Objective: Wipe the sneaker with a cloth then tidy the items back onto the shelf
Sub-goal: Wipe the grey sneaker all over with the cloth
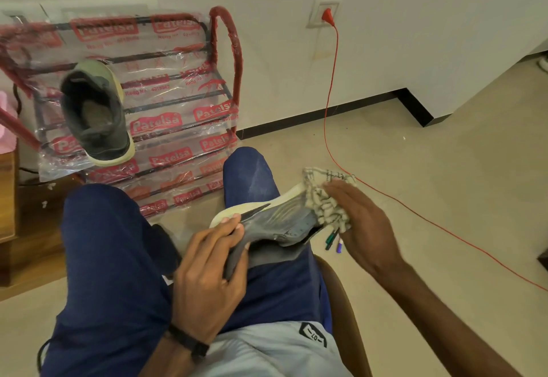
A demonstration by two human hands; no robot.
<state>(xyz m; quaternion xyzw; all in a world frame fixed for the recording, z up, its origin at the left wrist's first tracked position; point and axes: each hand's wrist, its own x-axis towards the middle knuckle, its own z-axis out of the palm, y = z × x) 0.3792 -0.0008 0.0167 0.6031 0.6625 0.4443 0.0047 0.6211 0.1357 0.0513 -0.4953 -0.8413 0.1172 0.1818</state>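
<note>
Fingers, right: the cloth [324, 207] is being gripped and pressed by the right hand [360, 225] against the toe end of the sneaker [278, 222], the fingers [338, 191] being curled over the bunched fabric.
Fingers, left: the heel end of the sneaker is being pinched by the left hand [207, 270], thumb and fingers being closed round the collar.
Sneaker position: the grey shoe with its pale sole is being held on its side across the person's right thigh [284, 282], sole turned towards the shelf.
Laces: green and purple lace tips [333, 239] are being left to dangle just beside the right hand.
Step in hand: the wiping is judged to be under way, with the upper near the toe being rubbed.
Next move: a firm hold at the heel is probably being called for while the cloth is drawn along the side and the sole edge; the shoe would likely need turning so that the hidden side is reached.
Remaining: tidying is not yet begun; a place beside the second sneaker [96, 113], which is resting on the shelf [178, 101], is being kept free.
Writing, shelf wrap: "Patelsa" is being shown repeatedly in red on the clear plastic, with "Regd No" and partly legible digits.
Writing, shorts: a dark patch [312, 335] is being shown; its marks cannot be read surely.
Surroundings: a red cable [332, 80] is being run from a wall socket across the floor.
</note>
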